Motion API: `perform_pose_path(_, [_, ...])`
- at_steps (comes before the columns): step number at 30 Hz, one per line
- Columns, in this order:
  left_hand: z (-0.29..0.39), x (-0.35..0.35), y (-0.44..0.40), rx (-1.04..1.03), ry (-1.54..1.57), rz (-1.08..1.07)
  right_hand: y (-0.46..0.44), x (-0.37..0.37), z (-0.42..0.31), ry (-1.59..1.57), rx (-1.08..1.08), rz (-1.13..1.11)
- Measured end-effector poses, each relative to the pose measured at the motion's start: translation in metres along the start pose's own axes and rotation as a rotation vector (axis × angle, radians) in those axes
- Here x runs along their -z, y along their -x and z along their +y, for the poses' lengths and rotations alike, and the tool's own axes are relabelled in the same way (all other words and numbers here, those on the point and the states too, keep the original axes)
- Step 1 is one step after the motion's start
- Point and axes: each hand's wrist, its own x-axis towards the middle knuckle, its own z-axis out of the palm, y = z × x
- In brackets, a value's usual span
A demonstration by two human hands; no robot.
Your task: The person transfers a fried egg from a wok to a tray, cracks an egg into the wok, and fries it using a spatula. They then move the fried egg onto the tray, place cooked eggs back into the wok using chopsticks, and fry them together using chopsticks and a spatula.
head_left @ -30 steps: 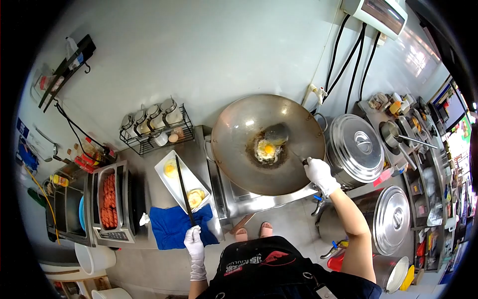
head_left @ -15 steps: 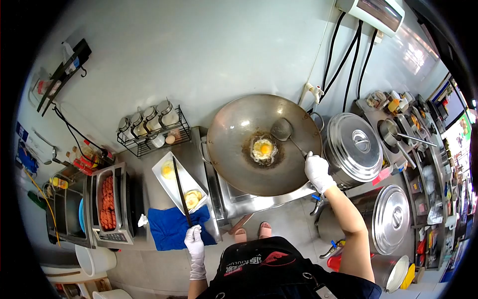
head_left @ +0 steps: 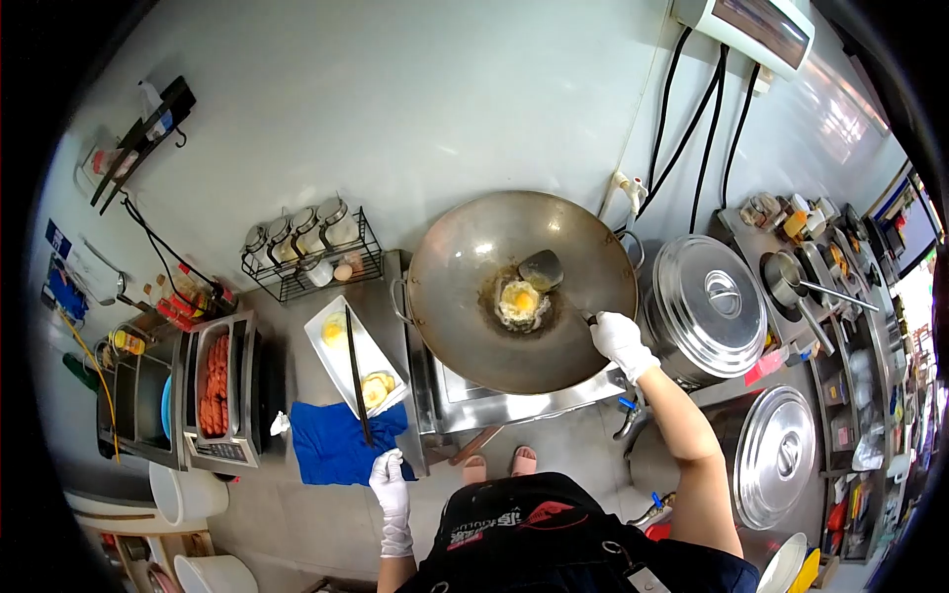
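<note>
A large steel wok (head_left: 455, 336) holds a frying egg (head_left: 520, 299) with a bright yolk, sitting in browned oil. My right hand (head_left: 620, 342), in a white glove, grips the handle of a wok spatula (head_left: 541, 269) over the wok's right rim. The spatula's blade touches or overlaps the egg's upper right edge. A long white dish (head_left: 341, 374) carries two cooked eggs (head_left: 376, 389). Across it lie dark chopsticks (head_left: 357, 376), their lower end over a blue cloth (head_left: 336, 445). My left hand (head_left: 389, 481), also gloved, is just below that end with fingers curled, apparently not touching the chopsticks.
A wire rack (head_left: 316, 267) with jars and an egg stands behind the dish. Lidded steel pots (head_left: 710, 304) flank the wok's right. To the left is a tray of reddish sausages (head_left: 214, 385). A tap (head_left: 631, 188) is mounted behind the wok.
The spatula blade has turned and come closer to the egg, and my right hand moved slightly left. The chopsticks' lower end shifted left, away from my left hand, which seems to have let go.
</note>
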Motion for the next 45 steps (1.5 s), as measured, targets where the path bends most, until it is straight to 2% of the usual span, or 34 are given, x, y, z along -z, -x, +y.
perform_pose_path(6, [-0.011,-0.001,0.025,0.099,0.106,0.058,0.0,0.015,0.015,0.001,0.031,-0.016])
perform_pose_path(12, [-0.013,0.006,0.012,0.092,0.089,0.022,0.02,0.022,-0.001,0.077,0.116,0.003])
perform_pose_path(17, [0.001,0.01,-0.02,-0.046,0.012,-0.047,0.033,0.013,-0.018,0.322,0.192,0.202])
perform_pose_path(24, [-0.011,0.026,-0.048,-0.061,0.007,-0.089,0.024,0.012,-0.017,0.396,0.018,0.233])
perform_pose_path(28, [-0.012,0.031,-0.054,-0.056,0.032,-0.091,0.027,0.004,-0.016,0.371,-0.001,0.254])
perform_pose_path(35, [-0.009,0.032,-0.067,-0.058,0.02,-0.121,0.027,-0.018,-0.033,0.036,-0.017,0.05])
perform_pose_path(43, [-0.012,0.034,-0.067,-0.061,0.043,-0.107,0.019,-0.003,-0.027,-0.027,-0.139,0.032])
perform_pose_path(45, [-0.014,0.036,-0.064,-0.056,0.011,-0.105,0.023,0.005,-0.024,-0.011,-0.111,0.017])
